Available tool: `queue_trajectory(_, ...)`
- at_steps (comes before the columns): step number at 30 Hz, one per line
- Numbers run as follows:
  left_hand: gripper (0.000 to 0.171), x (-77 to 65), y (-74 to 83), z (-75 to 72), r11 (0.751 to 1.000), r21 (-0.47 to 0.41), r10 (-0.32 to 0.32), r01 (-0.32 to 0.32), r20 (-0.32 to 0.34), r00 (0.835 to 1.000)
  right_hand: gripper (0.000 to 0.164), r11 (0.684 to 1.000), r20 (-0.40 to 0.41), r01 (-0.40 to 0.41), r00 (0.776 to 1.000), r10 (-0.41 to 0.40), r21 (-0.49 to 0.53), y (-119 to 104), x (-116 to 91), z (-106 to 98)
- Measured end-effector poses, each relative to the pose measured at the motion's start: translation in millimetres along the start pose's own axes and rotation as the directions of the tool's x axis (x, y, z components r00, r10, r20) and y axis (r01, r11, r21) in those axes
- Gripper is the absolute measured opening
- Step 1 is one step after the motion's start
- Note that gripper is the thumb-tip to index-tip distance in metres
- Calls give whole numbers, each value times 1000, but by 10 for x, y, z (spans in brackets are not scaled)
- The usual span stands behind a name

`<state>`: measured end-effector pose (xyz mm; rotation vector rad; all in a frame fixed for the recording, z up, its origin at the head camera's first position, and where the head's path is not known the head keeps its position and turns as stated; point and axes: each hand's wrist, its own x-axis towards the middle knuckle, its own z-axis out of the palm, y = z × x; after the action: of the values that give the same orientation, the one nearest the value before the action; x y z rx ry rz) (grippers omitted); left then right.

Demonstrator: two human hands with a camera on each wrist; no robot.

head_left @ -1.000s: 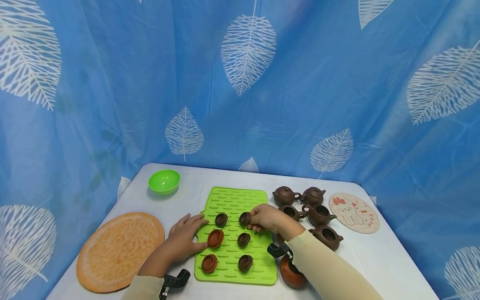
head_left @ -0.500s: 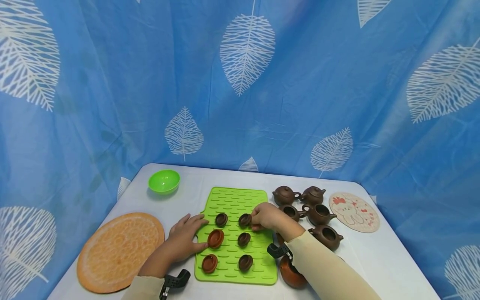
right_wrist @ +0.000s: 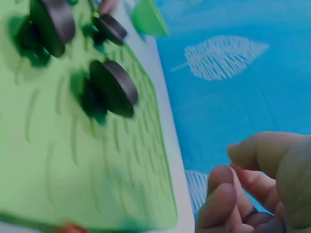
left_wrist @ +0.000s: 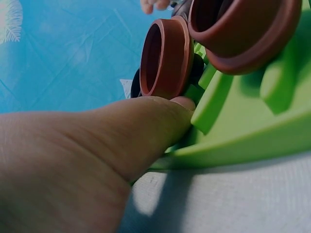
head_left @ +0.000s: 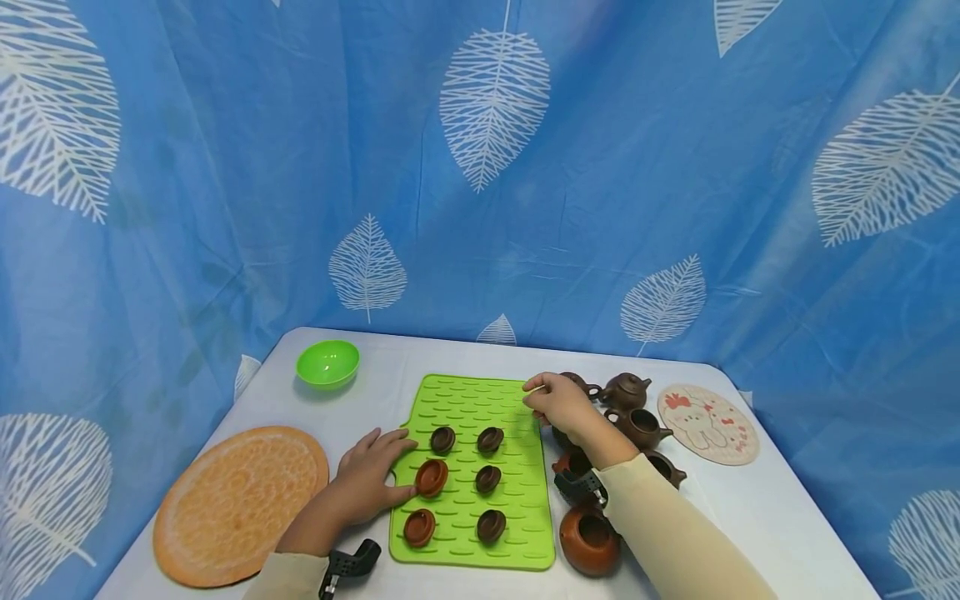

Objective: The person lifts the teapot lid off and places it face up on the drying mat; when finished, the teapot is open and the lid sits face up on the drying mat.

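My left hand (head_left: 367,477) lies with spread fingers at the left edge of a green ridged mat (head_left: 480,400). In the left wrist view its thumb (left_wrist: 136,128) touches the mat's edge, right by a reddish teapot lid (left_wrist: 170,60). My right hand (head_left: 566,406) hovers over the mat's right edge beside the teapots; in the right wrist view its fingers (right_wrist: 218,206) curl loosely around nothing. On the mat, two reddish lids (head_left: 418,527) and several dark brown lids (head_left: 490,440) rest tilted, hollow undersides up.
At the right stand several dark teapots (head_left: 626,392) and a reddish open teapot (head_left: 590,542), some partly hidden by the right arm. Beyond them lies a round rabbit-print mat (head_left: 708,425). A green bowl (head_left: 328,364) and a round orange-brown mat (head_left: 240,508) sit at the left.
My right hand has let go of the upper right dark lid, which stays on the mat, and has moved up and right toward the teapots. The left hand has not moved.
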<state>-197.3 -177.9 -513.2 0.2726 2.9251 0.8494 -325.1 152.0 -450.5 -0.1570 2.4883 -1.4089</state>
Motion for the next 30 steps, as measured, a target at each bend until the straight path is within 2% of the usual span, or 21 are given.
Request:
queue_trajectory(5, 72, -1, 3, 1, 1000, -4, -1, 1, -4, 1000, 30, 999, -121, -27, 992, 29, 20, 49, 65, -221)
queue_trajectory(10, 71, -10, 8, -1, 1000, -8, -2, 2, 0, 1000, 36, 998, -187, -59, 981, 53, -25, 126, 99, -409)
queue_trajectory(17, 70, -15, 15, -6, 1000, -6, -9, 9, 5, 1000, 46, 988, -201, -112, 976, 89, -105, 277, 177, -558)
queue_trajectory(30, 70, 6, 2, 7, 1000, 4, -4, 4, -1, 1000, 35, 991, -204, -113, 974, 95, -78, 379, 227, -601)
